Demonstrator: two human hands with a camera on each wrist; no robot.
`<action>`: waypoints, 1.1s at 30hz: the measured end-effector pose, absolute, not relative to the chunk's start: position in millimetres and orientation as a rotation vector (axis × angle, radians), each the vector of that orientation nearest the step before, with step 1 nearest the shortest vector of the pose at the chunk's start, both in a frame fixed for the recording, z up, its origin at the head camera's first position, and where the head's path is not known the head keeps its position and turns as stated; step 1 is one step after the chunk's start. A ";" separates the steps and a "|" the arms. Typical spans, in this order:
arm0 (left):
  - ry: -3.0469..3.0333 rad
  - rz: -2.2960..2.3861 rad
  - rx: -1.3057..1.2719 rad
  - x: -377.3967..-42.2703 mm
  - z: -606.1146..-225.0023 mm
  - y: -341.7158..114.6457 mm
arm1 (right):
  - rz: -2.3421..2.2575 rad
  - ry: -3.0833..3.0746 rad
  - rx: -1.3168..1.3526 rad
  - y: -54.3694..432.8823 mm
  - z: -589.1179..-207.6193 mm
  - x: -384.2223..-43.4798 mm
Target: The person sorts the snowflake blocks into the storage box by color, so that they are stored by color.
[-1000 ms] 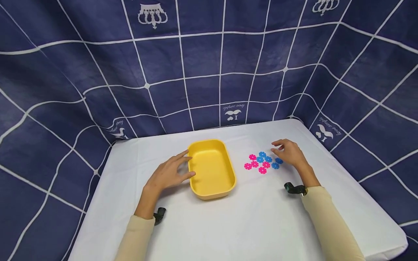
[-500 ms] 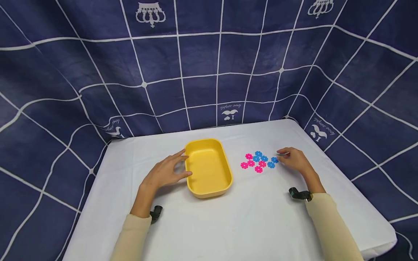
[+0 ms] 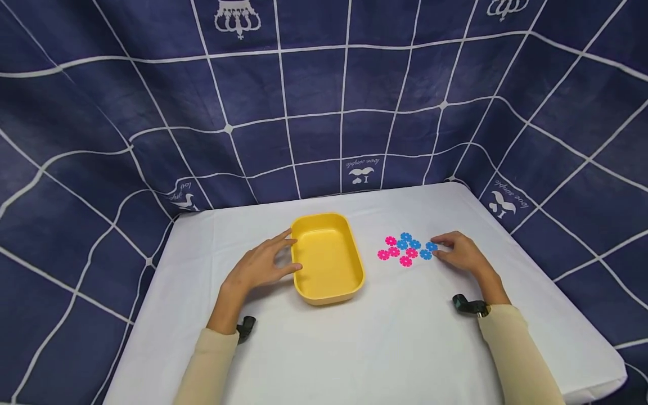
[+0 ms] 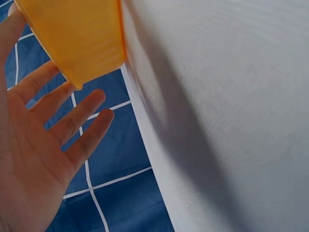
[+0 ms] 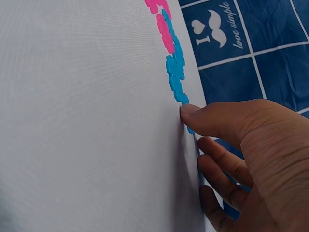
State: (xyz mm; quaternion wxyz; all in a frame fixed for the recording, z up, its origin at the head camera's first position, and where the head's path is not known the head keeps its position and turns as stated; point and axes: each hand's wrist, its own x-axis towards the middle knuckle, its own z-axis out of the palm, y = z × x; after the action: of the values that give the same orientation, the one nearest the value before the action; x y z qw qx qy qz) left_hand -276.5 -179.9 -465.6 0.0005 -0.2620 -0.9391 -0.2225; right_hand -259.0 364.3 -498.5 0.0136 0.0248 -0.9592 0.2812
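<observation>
A yellow rectangular tray (image 3: 328,298) lies on the white table. My left hand (image 3: 260,264) stands at its left side, fingers spread and relaxed, thumb and fingertips at the rim. In the left wrist view, the lower fingers of the left hand (image 4: 53,125) are extended, apart from the tray wall (image 4: 82,43). My right hand (image 3: 462,253) holds thumb and index finger at opposite edges of the rightmost blue flower-shaped disc (image 3: 431,246), which lies on the table. The right wrist view shows the thumb against this blue disc (image 5: 185,99); the index fingertip is hidden behind it.
Several more blue flower-shaped discs (image 3: 403,244) and pink ones (image 3: 405,261) lie flat in a loose cluster between the tray and my right hand. A dark blue cloth (image 3: 314,138) with white lines rises behind the white table (image 3: 354,354) and along both sides.
My right hand has come down and closed its thumb and index finger in on the rightmost blue disc. The left hand stays at the tray. The head view shifts slightly.
</observation>
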 end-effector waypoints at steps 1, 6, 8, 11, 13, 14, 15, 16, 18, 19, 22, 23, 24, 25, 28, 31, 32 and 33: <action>-2.947 -0.698 -0.818 -276.7 -465.0 -180.6 | 0.875 -2.983 0.086 363.8 -498.6 -260.3; -2.954 -0.717 -0.794 -278.7 -464.0 -181.2 | 0.874 -2.979 0.098 363.6 -496.6 -263.3; -2.954 -0.720 -0.798 -279.9 -463.8 -179.2 | 0.867 -2.980 0.085 365.9 -495.5 -262.7; -2.954 -0.726 -0.808 -281.6 -464.7 -175.0 | 0.855 -2.984 0.051 369.7 -494.7 -260.4; -2.959 -0.732 -0.813 -281.7 -464.8 -173.0 | 0.839 -2.991 0.043 371.9 -495.2 -259.4; -2.964 -0.734 -0.811 -281.5 -465.0 -172.4 | 0.832 -2.994 0.042 372.3 -495.6 -258.9; -2.966 -0.734 -0.809 -281.2 -465.3 -172.2 | 0.825 -2.995 0.044 372.5 -495.9 -258.7; -2.968 -0.732 -0.809 -280.7 -465.3 -172.3 | 0.818 -2.994 0.047 372.7 -496.6 -259.0; -2.975 -0.721 -0.804 -279.7 -465.1 -172.9 | 0.806 -2.989 0.054 371.9 -497.2 -259.6; -2.975 -0.718 -0.803 -279.3 -465.0 -173.4 | 0.800 -2.987 0.054 371.3 -497.4 -260.0; -2.977 -0.705 -0.799 -278.2 -464.7 -174.9 | 0.776 -2.987 0.040 369.3 -498.2 -261.5; -2.979 -0.701 -0.797 -278.1 -464.8 -175.3 | 0.766 -2.990 0.031 368.9 -498.7 -261.9; -2.981 -0.701 -0.793 -278.1 -465.0 -175.7 | 0.757 -2.994 0.025 368.4 -498.8 -262.1; -2.983 -0.705 -0.789 -278.0 -465.4 -176.2 | 0.750 -2.996 0.019 367.8 -499.6 -262.4; -2.987 -0.709 -0.777 -277.5 -466.7 -177.8 | 0.726 -2.995 0.017 366.7 -501.3 -263.0; -2.986 -0.711 -0.770 -276.9 -467.9 -179.4 | 0.714 -2.983 0.034 365.5 -501.3 -263.0; -2.985 -0.709 -0.768 -276.6 -468.0 -180.0 | 0.713 -2.979 0.038 365.2 -500.9 -263.0; -2.983 -0.708 -0.767 -276.3 -467.9 -180.6 | 0.714 -2.977 0.040 364.8 -500.3 -263.0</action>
State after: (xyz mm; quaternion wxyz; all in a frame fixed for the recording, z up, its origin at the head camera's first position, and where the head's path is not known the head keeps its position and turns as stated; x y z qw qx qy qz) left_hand -276.3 -180.6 -467.9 -0.0095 -0.2426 -0.9439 -0.2240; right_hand -263.0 364.8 -500.3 0.0398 0.0131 -0.9716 0.2331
